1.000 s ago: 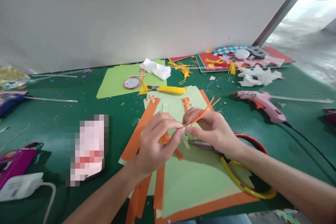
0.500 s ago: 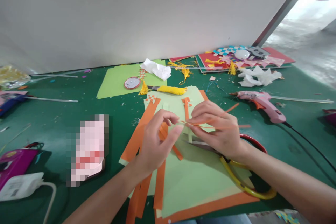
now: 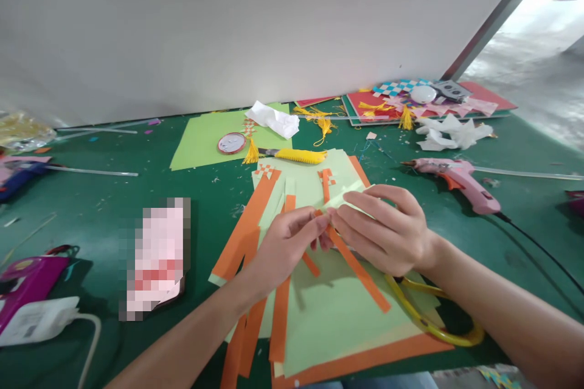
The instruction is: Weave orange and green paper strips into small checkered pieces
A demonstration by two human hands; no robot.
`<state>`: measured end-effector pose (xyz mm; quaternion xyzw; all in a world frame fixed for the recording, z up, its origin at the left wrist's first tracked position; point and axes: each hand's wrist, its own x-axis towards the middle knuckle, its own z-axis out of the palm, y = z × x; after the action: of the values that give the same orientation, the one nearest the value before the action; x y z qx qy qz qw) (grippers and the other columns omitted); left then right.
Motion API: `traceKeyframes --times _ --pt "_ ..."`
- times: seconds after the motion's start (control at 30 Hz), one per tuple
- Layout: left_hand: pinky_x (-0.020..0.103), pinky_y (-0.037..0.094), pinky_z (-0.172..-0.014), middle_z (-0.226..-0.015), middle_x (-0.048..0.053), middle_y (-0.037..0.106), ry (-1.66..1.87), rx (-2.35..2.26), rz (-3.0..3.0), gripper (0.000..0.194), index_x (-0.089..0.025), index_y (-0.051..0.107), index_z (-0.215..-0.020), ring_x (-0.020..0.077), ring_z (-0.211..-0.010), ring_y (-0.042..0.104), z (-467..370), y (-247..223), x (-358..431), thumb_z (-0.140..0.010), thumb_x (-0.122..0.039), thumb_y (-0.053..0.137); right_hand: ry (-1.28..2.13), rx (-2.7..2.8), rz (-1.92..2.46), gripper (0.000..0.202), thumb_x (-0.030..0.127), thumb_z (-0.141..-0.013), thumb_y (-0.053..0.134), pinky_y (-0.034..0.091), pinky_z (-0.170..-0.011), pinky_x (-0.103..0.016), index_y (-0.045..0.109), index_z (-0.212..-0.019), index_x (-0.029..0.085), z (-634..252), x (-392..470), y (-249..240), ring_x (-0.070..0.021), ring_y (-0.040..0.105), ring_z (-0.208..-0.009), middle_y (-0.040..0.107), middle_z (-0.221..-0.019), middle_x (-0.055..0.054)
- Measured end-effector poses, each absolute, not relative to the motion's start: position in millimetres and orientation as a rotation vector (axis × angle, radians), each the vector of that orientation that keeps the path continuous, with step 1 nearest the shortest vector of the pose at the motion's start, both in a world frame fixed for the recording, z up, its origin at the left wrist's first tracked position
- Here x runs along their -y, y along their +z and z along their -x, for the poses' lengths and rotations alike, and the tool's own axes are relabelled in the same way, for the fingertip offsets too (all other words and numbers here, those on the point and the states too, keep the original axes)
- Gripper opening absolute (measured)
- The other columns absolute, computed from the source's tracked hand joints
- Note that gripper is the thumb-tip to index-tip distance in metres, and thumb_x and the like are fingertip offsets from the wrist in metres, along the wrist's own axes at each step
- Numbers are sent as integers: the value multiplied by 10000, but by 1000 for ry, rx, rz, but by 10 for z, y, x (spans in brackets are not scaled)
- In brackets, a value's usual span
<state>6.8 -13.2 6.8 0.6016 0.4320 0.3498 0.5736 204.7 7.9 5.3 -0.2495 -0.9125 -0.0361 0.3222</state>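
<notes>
Over the pale green paper sheets (image 3: 347, 328), my left hand (image 3: 287, 243) pinches an orange paper strip (image 3: 362, 273) that slants down to the right. My right hand (image 3: 387, 228) meets it fingertip to fingertip, closed on a pale green paper strip (image 3: 347, 196) whose end sticks out above the fingers. Where the two strips meet is largely hidden by my fingers. Below my right hand lie scissors (image 3: 440, 333) with a yellow handle, their blades mostly covered. More orange strips (image 3: 249, 225) lie to the left of my hands.
A yellow utility knife (image 3: 301, 156) lies behind the sheets, near a round lid (image 3: 232, 143) and a crumpled tissue (image 3: 274, 120). To the right is a pink glue gun (image 3: 456, 179) with its cord. At left are a blurred-out phone (image 3: 157, 255) and a white charger (image 3: 41, 319).
My left hand has closed from open fingers into a pinch. The orange strip now hangs down to the right instead of pointing right through my right hand, and a green strip shows there.
</notes>
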Motion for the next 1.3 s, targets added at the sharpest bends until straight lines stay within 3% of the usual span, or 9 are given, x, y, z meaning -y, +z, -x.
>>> traceKeyframes --times 0.13,0.27,0.33,0.43,0.53,0.63,0.93,1.13,1.3 --pt "242 430 -571 -653 8 619 846 -1040 -1436 317 -177 575 -694 120 -616 565 -45 59 113 -924 -381 502 -534 2369 569 189 163 -863 601 410 -829 -380 667 -941 322 -2048 -123 71 -201 596 -1011 710 -911 7" --pt "244 435 -594 -671 3 614 944 -1135 -1557 322 -180 577 -680 126 -653 588 -12 45 115 -934 -358 489 -440 2199 892 291 171 -839 617 410 -839 -405 612 -1107 285 -2082 -242 61 -234 583 -985 690 -975 -47" --pt "246 439 -615 -676 -1 601 1038 -1187 -1623 307 -181 579 -692 124 -659 585 4 37 127 -936 -343 489 -199 2078 1096 226 219 -821 641 431 -769 -387 625 -1046 228 -2097 -291 67 -232 593 -879 678 -903 -65" --pt "243 433 -619 -675 -8 589 1169 -1233 -1669 266 -185 576 -721 120 -656 580 19 24 143 -936 -321 498 505 1998 1293 134 331 -822 644 436 -630 -312 657 -830 198 -2095 -312 112 -172 573 -680 664 -760 -36" --pt "244 420 -601 -669 -9 578 1165 -1225 -1691 270 -187 561 -713 120 -645 570 16 13 146 -937 -324 498 1265 1867 1221 232 415 -813 641 441 -612 -272 686 -778 191 -2039 -276 152 -153 583 -683 672 -760 -26" --pt "246 386 -560 -647 -12 528 1079 -1202 -1717 298 -185 532 -688 116 -610 517 3 5 143 -938 -341 489 1607 1630 1140 251 419 -757 699 439 -618 -256 696 -780 169 -1943 -219 129 -140 566 -694 645 -742 -18" --pt "239 309 -493 -619 -23 418 1027 -1191 -1758 319 -189 462 -657 104 -552 380 -6 -16 134 -936 -344 487 1635 1358 1075 195 322 -667 785 411 -566 -242 686 -676 155 -1844 -145 47 -113 513 -634 616 -664 -3" --pt "234 302 -476 -611 -25 406 1018 -1206 -1756 321 -187 475 -655 100 -539 372 -3 3 135 -930 -351 493 1598 1384 1100 224 346 -655 791 401 -531 -242 686 -655 148 -1849 -144 81 -102 489 -582 605 -628 0" --pt "238 336 -511 -601 -24 475 971 -1189 -1809 313 -183 547 -671 105 -552 429 -4 29 143 -926 -357 498 1736 1432 1002 208 350 -728 746 397 -525 -233 701 -779 154 -1862 -148 16 -93 467 -588 586 -679 -3"
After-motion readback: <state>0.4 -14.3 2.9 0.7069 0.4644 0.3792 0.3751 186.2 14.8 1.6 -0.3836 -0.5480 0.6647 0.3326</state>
